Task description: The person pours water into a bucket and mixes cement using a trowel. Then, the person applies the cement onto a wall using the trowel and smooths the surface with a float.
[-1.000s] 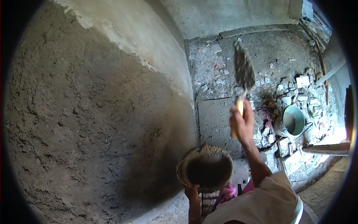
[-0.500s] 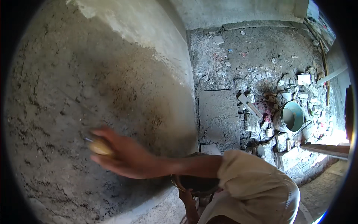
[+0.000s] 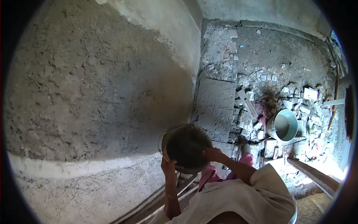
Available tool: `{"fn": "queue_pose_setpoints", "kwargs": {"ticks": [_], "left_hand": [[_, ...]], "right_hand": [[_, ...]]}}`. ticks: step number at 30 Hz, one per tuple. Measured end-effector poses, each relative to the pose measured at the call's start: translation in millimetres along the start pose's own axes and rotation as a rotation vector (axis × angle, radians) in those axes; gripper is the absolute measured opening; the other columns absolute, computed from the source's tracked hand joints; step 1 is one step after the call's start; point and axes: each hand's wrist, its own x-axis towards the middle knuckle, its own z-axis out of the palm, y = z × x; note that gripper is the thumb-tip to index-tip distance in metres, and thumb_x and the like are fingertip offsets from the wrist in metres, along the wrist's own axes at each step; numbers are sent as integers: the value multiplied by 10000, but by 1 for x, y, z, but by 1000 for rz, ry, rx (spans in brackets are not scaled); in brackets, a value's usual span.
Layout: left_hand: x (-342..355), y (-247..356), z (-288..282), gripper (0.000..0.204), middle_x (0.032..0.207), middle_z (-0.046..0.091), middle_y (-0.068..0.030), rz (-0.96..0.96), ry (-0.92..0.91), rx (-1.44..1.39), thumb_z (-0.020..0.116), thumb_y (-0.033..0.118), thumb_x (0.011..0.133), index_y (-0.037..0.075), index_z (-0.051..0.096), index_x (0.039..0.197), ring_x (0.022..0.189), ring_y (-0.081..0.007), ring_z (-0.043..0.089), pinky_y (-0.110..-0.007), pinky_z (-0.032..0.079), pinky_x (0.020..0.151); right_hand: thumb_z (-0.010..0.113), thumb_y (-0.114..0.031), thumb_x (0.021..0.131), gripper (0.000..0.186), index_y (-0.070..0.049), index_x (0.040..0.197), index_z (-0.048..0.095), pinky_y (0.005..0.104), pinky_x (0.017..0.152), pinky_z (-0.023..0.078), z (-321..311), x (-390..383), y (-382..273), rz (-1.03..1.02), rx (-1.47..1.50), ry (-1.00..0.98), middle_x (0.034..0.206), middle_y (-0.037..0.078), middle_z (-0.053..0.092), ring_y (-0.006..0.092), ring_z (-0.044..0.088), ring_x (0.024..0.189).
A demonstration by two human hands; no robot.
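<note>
My left hand point(image 3: 169, 166) grips the near-left rim of a round, dark basin point(image 3: 188, 143) held low in front of me, close to the wall. At the basin's right side is my right hand point(image 3: 213, 154), its fingers curled closed. It held a wooden-handled trowel half a second ago; the trowel is now hidden by the hand and the basin. What lies inside the basin is too dark to make out. Left of both hands stands a wall with rough, grey, wet-looking plaster point(image 3: 82, 93).
A pale ledge point(image 3: 93, 168) runs below the plaster. On the floor at right, a bucket point(image 3: 285, 125) with greyish contents stands among broken rubble point(image 3: 261, 77). A long flat bar point(image 3: 247, 103) lies left of it. A wooden plank point(image 3: 313, 175) juts in at lower right.
My right hand has swung from the plaster on the left wall back to the basin. The basin and my left hand show higher and further left as my view shifted.
</note>
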Motion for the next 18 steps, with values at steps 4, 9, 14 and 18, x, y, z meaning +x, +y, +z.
{"fn": "queue_pose_setpoints", "kwargs": {"ticks": [4, 9, 14, 18], "left_hand": [[20, -59, -13, 713, 1264, 559, -63, 43, -63, -143, 564, -90, 668, 41, 462, 1362, 1093, -181, 558, -288, 476, 848], [14, -47, -4, 607, 997, 601, -38, -186, -217, -314, 623, -57, 673, 67, 530, 1261, 896, -172, 592, -305, 493, 738], [36, -88, -16, 691, 1060, 578, -46, -368, -259, -255, 630, -31, 674, 88, 496, 1341, 870, -150, 566, -270, 472, 652], [47, -129, -62, 669, 1117, 564, -47, -298, -157, -329, 648, -11, 658, 75, 508, 1306, 902, -159, 564, -279, 471, 704]], "right_hand": [[492, -372, 934, 296, -98, 1020, 565, 352, 484, 486, -17, -11, 21, 127, 449, -460, 769, 94, 633, 233, 607, 585], [505, -412, 950, 313, -130, 1083, 532, 245, 422, 428, -69, -70, 12, 212, 1089, -453, 760, 55, 583, 123, 538, 512], [544, -378, 931, 366, -123, 1192, 517, 246, 413, 438, -85, -114, -74, 165, 1469, -98, 783, 59, 589, 126, 539, 504], [540, -296, 932, 357, -108, 1230, 479, 235, 416, 442, -113, -116, -136, -7, 1709, 401, 771, 62, 582, 129, 532, 499]]}}
